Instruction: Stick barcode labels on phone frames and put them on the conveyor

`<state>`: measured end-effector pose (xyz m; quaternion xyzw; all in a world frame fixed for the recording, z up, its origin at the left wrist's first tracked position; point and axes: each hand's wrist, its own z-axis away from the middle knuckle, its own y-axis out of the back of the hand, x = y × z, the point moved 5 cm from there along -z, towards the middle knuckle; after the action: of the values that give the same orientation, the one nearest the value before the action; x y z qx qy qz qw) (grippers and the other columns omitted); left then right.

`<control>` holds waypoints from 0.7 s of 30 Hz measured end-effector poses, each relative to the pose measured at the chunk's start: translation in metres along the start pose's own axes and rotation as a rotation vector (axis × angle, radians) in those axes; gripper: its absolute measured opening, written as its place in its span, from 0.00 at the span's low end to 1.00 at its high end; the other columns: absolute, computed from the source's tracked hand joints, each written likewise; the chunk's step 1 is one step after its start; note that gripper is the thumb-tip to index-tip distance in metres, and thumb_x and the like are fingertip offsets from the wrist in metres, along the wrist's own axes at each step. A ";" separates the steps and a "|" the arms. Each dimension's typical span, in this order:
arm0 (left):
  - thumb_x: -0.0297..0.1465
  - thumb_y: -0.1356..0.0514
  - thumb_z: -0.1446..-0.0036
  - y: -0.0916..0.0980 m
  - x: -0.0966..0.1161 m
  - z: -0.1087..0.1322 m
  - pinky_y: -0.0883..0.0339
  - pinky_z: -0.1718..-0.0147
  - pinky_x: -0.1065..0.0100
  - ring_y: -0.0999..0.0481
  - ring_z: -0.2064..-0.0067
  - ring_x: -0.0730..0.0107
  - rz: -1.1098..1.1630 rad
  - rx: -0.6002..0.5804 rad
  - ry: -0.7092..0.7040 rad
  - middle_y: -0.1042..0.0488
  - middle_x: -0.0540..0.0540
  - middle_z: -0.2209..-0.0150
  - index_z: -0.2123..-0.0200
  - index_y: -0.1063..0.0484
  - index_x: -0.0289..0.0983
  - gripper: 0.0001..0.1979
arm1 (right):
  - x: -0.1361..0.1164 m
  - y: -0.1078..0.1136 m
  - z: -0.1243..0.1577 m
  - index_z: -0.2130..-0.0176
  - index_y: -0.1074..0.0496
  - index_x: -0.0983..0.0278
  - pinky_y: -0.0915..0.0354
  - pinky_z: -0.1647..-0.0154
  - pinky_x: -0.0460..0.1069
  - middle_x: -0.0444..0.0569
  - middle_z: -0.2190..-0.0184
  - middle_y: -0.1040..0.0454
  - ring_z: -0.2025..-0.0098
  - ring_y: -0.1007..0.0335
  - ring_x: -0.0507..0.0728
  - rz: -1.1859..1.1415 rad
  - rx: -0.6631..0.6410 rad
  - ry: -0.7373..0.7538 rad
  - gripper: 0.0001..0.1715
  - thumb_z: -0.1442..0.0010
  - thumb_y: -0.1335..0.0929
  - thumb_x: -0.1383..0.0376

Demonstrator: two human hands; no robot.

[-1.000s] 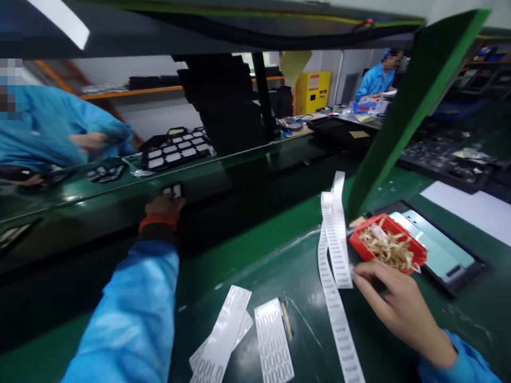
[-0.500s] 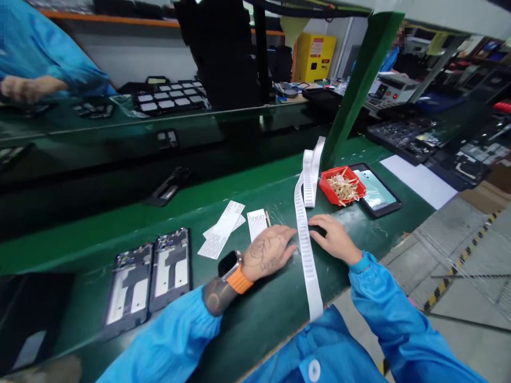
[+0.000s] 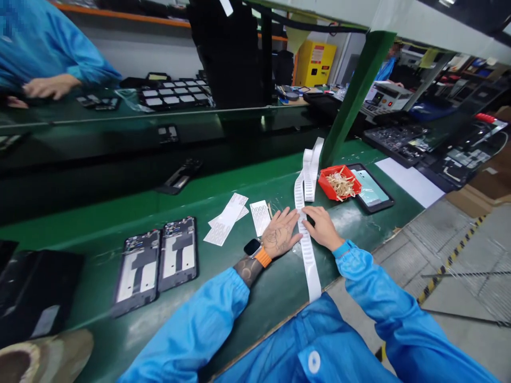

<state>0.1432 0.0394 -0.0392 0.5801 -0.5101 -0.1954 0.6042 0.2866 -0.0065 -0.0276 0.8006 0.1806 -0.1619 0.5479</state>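
Note:
A long white strip of printed labels [image 3: 306,254] runs down the green bench to its front edge, its far end looped over itself. My left hand [image 3: 279,234] lies palm down at the strip's left side, fingers spread, with the fingertips touching its edge. From the right, my right hand [image 3: 322,227] meets the same strip; its thumb and index finger are apart on the paper, and no held thing shows. A printed label sheet [image 3: 260,217] is just beyond my left hand, and more label sheets [image 3: 227,219] overlap farther left.
Two opened device housings [image 3: 178,249] lie side by side on the left. A red bin [image 3: 328,187] of pale strips stands beside a dark tablet-like device [image 3: 375,191] on the right. A cardboard tube [image 3: 59,351] is at lower left. Across the bench, a co-worker's hand [image 3: 51,86] shows.
Both my hands have moved in to the label strip and now touch it from either side. The view has shifted slightly. The co-worker's hand has lowered.

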 end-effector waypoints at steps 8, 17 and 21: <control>0.37 0.45 0.36 0.001 0.003 0.001 0.55 0.34 0.47 0.48 0.31 0.47 0.003 0.029 0.003 0.44 0.34 0.32 0.35 0.40 0.31 0.30 | -0.039 0.024 0.077 0.43 0.30 0.59 0.37 0.41 0.63 0.54 0.43 0.27 0.40 0.34 0.64 -0.064 -0.200 0.109 0.21 0.36 0.33 0.64; 0.37 0.48 0.35 -0.005 0.024 0.018 0.62 0.34 0.44 0.47 0.31 0.50 0.050 -0.107 -0.175 0.40 0.37 0.33 0.36 0.37 0.34 0.26 | -0.040 0.017 0.081 0.48 0.27 0.60 0.35 0.43 0.61 0.52 0.48 0.23 0.43 0.31 0.62 0.019 -0.136 0.120 0.16 0.35 0.34 0.66; 0.34 0.49 0.36 -0.007 0.022 0.017 0.63 0.34 0.44 0.48 0.30 0.51 0.032 -0.087 -0.146 0.42 0.38 0.32 0.35 0.39 0.35 0.26 | -0.040 0.018 0.087 0.52 0.25 0.59 0.35 0.43 0.61 0.51 0.49 0.22 0.44 0.31 0.62 0.027 -0.130 0.140 0.13 0.34 0.35 0.67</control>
<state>0.1406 0.0106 -0.0405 0.5294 -0.5531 -0.2494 0.5929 0.2542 -0.0984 -0.0243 0.7751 0.2178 -0.0863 0.5868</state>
